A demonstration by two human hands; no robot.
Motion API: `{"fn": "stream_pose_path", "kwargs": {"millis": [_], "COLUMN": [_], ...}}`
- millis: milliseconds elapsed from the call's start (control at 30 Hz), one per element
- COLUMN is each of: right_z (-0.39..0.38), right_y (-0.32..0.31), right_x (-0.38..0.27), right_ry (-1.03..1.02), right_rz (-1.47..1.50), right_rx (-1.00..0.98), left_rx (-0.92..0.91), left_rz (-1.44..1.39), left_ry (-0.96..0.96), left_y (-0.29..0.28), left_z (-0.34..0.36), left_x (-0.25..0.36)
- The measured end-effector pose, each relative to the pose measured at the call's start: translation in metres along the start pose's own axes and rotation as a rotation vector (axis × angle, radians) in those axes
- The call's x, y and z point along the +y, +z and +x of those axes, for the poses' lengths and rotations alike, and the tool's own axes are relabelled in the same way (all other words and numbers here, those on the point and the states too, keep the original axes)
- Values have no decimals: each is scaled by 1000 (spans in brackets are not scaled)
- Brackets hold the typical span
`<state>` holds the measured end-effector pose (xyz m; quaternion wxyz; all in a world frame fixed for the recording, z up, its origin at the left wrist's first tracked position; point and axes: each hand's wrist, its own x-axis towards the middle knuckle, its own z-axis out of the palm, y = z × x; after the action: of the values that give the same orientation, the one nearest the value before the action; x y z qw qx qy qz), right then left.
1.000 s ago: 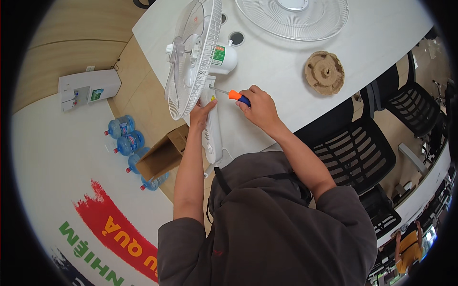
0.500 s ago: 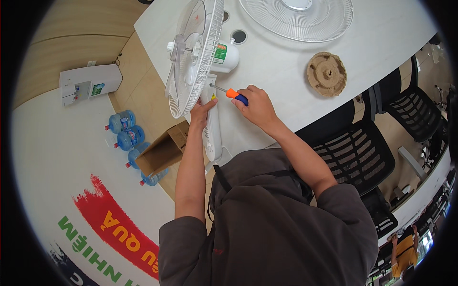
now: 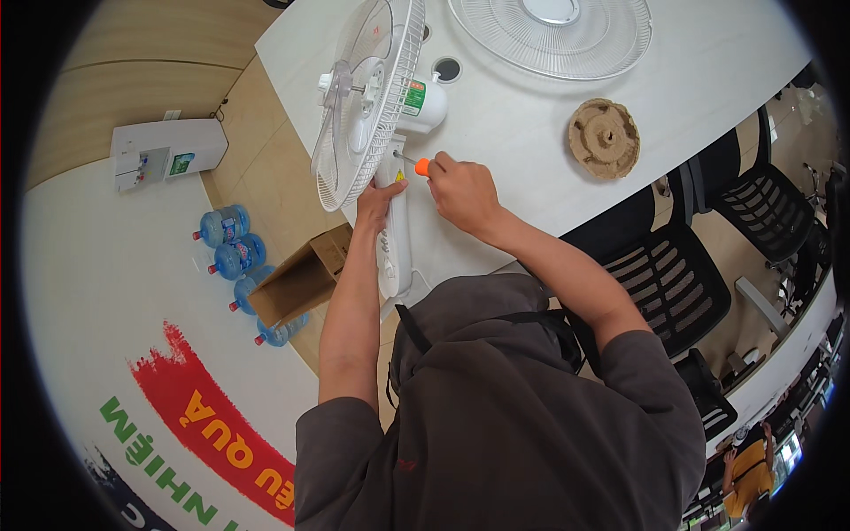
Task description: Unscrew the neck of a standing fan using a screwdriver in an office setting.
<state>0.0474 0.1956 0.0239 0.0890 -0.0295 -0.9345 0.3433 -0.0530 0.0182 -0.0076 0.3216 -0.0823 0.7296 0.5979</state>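
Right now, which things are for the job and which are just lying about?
For the job:
screwdriver, in the right hand
white fan, gripped by the left hand
loose fan grille, probably

Just lying about:
brown moulded piece
cardboard box
blue water bottles
black chairs

In my head view, the right fingers (image 3: 441, 163) wrap an orange-handled screwdriver (image 3: 423, 167), its shaft reaching the neck (image 3: 400, 209) of a white electric fan (image 3: 387, 115). My left fingers (image 3: 395, 188) grip that neck just below the shaft's tip. Beyond the right fingers, a round wire grille (image 3: 611, 42) lies on the white counter (image 3: 513, 124); to their right I see a brown molded-pulp disc (image 3: 604, 138).
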Motion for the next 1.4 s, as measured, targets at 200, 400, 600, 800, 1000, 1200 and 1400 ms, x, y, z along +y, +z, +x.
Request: {"fn": "stream_pose_path", "kwargs": {"millis": [200,400,600,800,1000,1200,1400], "right_z": [-4,-2,-2,-2,-6,-3,-2], "right_y": [-4,-6,18,1,13,17,2], "right_x": [18,10,7,1,8,1,2], "right_ry": [-296,91,690,723,304,481,483], "right_rz": [-201,221,768,712,567,591,589], "right_rx": [57,208,368,258,388,531,289], "left_rx": [-29,-80,-111,-111,-34,-54,-38], "left_rz": [9,4,-149,-134,-184,-204,-189], "left_ry": [12,22,-3,-36,-169,-109,-98], "left_y": [-5,0,-3,-8,-2,-4,0], "left_z": [3,-1,1,11,10,13,11], "left_x": [-1,9,9,6,13,7,10]}}
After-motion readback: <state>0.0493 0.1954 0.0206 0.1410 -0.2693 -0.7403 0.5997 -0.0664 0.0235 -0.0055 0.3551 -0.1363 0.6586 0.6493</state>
